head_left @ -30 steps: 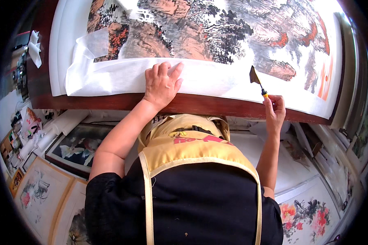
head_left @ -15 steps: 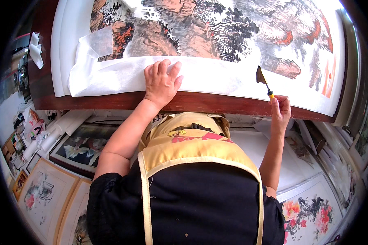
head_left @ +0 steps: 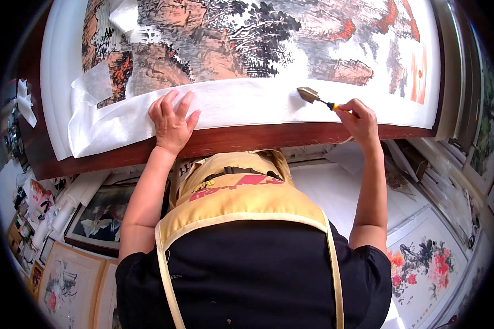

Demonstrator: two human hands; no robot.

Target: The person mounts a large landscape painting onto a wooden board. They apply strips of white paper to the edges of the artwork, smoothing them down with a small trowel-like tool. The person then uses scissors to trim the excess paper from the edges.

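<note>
A: State of the right grip?
B: Closed on the handle of a small trowel. The pointed blade extends to the left of the grip and slightly beyond it.

A: Position of the blade over the work?
B: Above or on the white paper strip, which runs leftward from the right grip. This view does not settle whether blade and paper touch.

A: State of the left grip?
B: Fingers spread, no object grasped. It rests on the strip, well to the left of the right grip.

A: Step in hand?
B: Judged from posture: steadying the strip with the left grip while presenting the blade with the right.

A: Requirement for the next move?
B: Probably a low blade angle and light pressure. Guard the painting, which lies just beyond the strip from both grips.

A: Outer surroundings?
B: The edge of the desk shows on the near side of the strip. A crumpled white sheet lies far left of the left grip.
</note>
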